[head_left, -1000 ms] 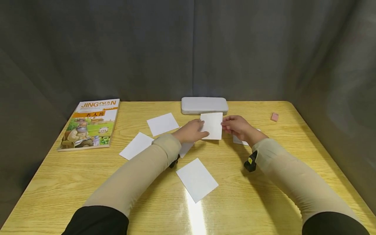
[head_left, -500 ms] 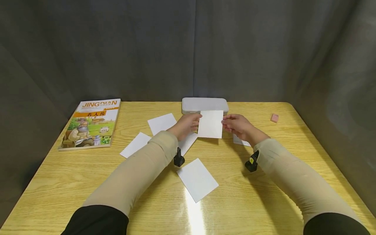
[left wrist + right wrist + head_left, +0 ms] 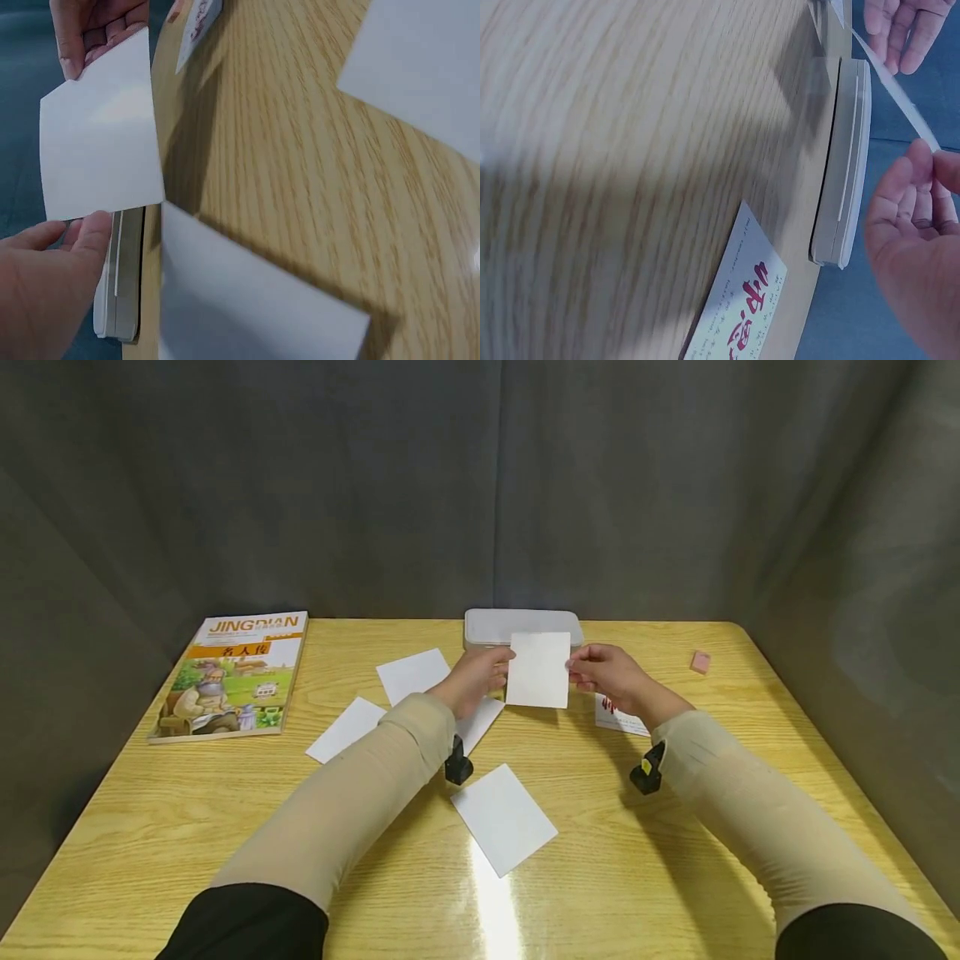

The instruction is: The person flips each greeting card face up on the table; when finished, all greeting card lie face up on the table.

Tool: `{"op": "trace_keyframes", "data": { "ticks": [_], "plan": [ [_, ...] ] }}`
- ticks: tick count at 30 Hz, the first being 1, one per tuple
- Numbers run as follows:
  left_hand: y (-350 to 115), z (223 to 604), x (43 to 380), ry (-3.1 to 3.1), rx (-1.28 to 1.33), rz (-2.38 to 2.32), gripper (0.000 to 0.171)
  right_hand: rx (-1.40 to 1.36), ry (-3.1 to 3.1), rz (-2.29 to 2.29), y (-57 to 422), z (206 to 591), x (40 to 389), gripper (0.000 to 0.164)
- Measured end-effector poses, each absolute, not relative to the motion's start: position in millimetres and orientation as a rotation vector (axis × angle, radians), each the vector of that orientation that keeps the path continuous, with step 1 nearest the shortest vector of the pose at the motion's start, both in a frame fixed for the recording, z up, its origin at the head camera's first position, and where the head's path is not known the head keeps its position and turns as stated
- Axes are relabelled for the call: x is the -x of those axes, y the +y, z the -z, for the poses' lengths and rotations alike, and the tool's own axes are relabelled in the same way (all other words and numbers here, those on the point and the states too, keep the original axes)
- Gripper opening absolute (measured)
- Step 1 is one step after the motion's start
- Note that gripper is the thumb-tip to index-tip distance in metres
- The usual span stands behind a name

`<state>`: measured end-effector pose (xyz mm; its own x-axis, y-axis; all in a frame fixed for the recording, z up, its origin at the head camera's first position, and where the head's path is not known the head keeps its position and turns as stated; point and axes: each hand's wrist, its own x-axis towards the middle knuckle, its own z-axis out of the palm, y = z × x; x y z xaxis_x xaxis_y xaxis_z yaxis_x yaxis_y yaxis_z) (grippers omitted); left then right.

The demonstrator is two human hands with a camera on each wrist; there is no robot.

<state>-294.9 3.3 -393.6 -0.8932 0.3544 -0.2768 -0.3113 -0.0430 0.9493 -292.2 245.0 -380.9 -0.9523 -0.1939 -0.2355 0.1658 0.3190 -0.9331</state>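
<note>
A white card (image 3: 538, 670) is held up off the table, blank side facing me, in front of the pale case. My right hand (image 3: 617, 678) pinches its right edge between thumb and forefinger, as the right wrist view shows with the card (image 3: 900, 96) edge-on. At the opposite edge is my left hand (image 3: 472, 678); in the left wrist view its thumb (image 3: 94, 231) lies at the border of the card (image 3: 101, 142), other fingers partly behind. Beneath my right wrist lies a card printed with red characters (image 3: 618, 718), partly covered by the hand in the head view.
Blank white cards lie on the wooden table: one in front (image 3: 505, 820), one near my left sleeve (image 3: 347, 729), one farther back (image 3: 412, 675), another under my left hand (image 3: 482, 725). A pale case (image 3: 487, 625), a book (image 3: 232, 685) and a pink eraser (image 3: 701, 662) stand around.
The held card has risen and tilted more upright. My left hand has shifted from over the card's face to its left edge. More red print on the right-hand card now shows.
</note>
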Motion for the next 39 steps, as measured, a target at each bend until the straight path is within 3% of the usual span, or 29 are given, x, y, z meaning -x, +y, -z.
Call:
{"op": "trace_keyframes", "data": {
  "ticks": [15, 25, 33, 39],
  "plan": [
    [12, 386, 294, 1.782, -0.074, -2.108, 0.053, -0.01, 2.358, 1.687, 253, 369, 290, 0.019],
    [15, 383, 291, 1.804, -0.081, -2.167, 0.05, -0.002, 2.193, 1.863, 253, 364, 289, 0.007],
    [17, 390, 291, 1.837, -0.022, -2.186, 0.046, -0.087, 1.973, 2.006, 256, 374, 289, 0.017],
    [18, 397, 292, 1.927, -0.018, -2.123, 0.04, -0.148, 2.016, 1.906, 255, 383, 290, 0.012]
  ]
}}
